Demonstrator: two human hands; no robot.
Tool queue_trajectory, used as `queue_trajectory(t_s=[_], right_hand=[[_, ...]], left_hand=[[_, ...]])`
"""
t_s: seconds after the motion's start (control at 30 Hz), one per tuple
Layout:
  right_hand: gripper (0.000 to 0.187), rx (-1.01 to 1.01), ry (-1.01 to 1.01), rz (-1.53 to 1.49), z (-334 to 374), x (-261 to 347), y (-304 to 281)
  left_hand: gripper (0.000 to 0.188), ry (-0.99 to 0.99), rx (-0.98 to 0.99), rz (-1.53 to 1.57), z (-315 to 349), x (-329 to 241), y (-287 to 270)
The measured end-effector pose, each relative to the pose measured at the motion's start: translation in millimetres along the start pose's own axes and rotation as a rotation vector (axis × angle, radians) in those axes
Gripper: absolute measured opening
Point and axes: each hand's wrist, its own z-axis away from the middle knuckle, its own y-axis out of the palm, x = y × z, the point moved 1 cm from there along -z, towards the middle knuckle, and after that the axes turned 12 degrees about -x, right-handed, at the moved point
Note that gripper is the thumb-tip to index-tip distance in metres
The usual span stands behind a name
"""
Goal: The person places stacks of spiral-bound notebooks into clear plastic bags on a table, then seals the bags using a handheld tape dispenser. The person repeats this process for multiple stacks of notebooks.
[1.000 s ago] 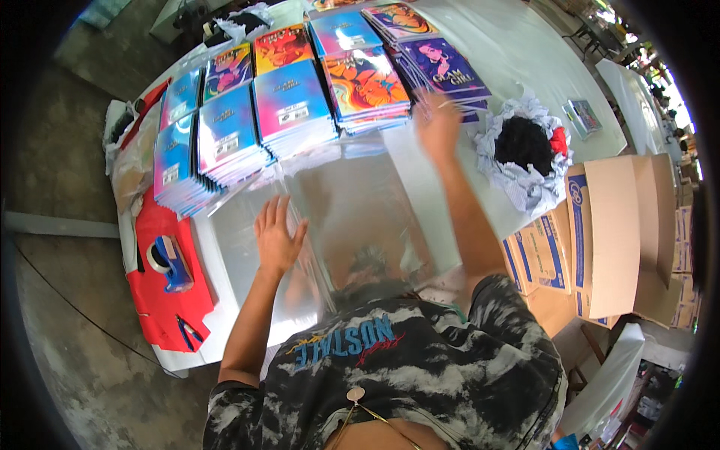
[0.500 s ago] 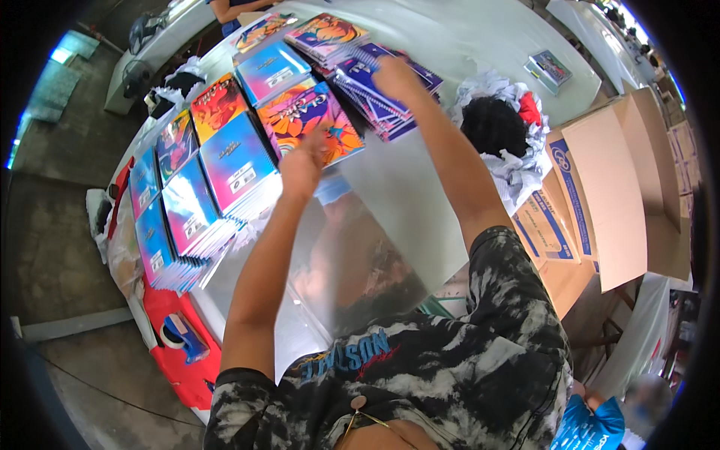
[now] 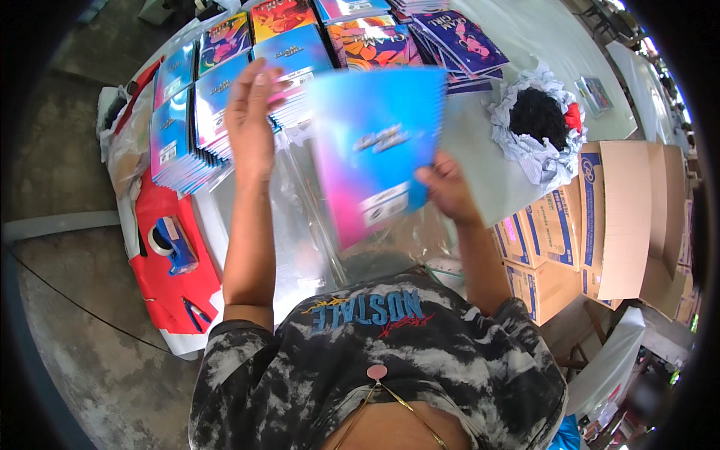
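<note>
White-topped table (image 3: 555, 52) fills the middle of the workroom, with clear plastic (image 3: 300, 217) spread along the person's side of it. Half a second ago both hands were out at the piles beyond that plastic, the right on the purple notebooks (image 3: 465, 45) and the left over the orange pile (image 3: 375, 45). Now the right hand (image 3: 450, 187) has come back pinching a blue-and-pink notebook (image 3: 375, 150) by its coiled edge, thumb in front, its labelled cover showing. This notebook hangs tilted above the plastic, apart from the stacks; I judge that one piece has been picked out for handling, probably from the purple pile. The left hand (image 3: 251, 124) has swung left of the orange pile; it looks empty, fingers loosely parted, in front of the blue piles (image 3: 214, 105) beyond the plastic. Whether it touches them I cannot tell. Left of the plastic sits a tape dispenser (image 3: 176, 247) on red sheeting (image 3: 165, 300); right of it lies crumpled paper (image 3: 517, 154).
</note>
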Motion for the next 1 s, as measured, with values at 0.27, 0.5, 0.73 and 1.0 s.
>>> queue_trajectory(t_s=[0.27,0.5,0.73,1.0], right_hand=[[0.053,-0.551,-0.275,1.006,1,-44,-23],[0.106,-2.058,0.092,0.439,2,52,-289],[0.118,-1.922,0.333,0.456,-48,58,-333],[0.097,-1.584,0.261,0.792,-149,83,-415]], left_hand=[[0.038,0.292,0.193,-0.375,11,8,48],[0.046,0.484,0.576,-0.519,26,47,131],[0.046,0.393,0.650,-0.664,17,67,151],[0.056,0.407,0.585,-0.842,-3,94,164]])
